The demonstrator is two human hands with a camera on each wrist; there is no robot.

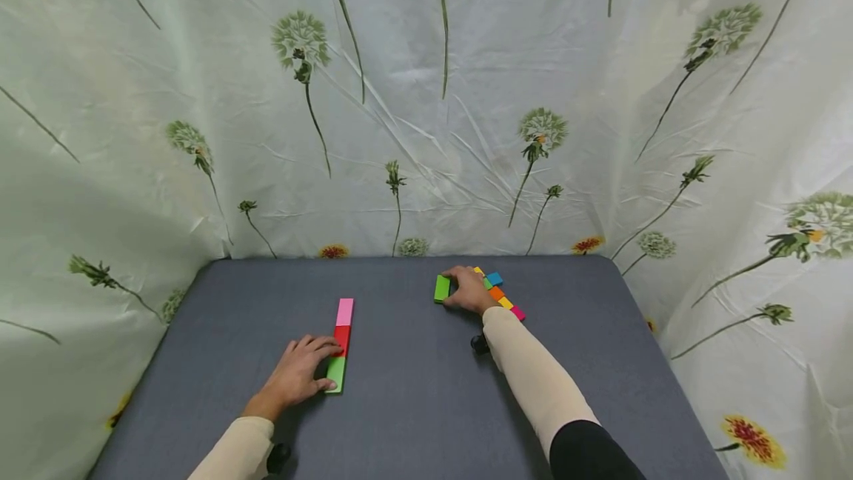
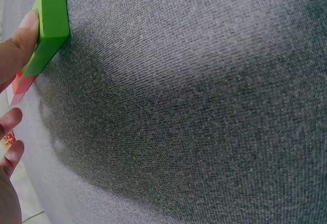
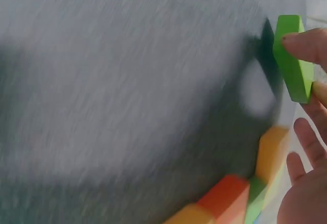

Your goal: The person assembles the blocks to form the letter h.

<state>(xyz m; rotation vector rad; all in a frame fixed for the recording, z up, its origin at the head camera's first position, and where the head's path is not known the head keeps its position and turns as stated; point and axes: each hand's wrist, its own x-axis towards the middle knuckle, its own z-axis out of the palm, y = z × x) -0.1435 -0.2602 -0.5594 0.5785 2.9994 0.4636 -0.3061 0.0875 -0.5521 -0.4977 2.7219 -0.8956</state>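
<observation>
My right hand (image 1: 469,290) pinches a green block (image 1: 442,289) between thumb and fingers. In the right wrist view this green block (image 3: 294,60) is tilted above its own shadow. My left hand (image 1: 298,375) rests at a straight row of three blocks, its thumb (image 2: 20,45) against the near green block (image 1: 336,375) and its other fingers loosely spread. Beyond that green block, the red block (image 1: 343,339) and the pink block (image 1: 344,312) continue the row end to end. The left fingertips overlap the red block in the head view.
Beside and partly behind my right hand lies a cluster of coloured blocks, among them a blue block (image 1: 494,278), an orange block (image 1: 496,292) and a magenta block (image 1: 517,313). The dark grey table (image 1: 400,421) ends at a flower-printed curtain (image 1: 426,132).
</observation>
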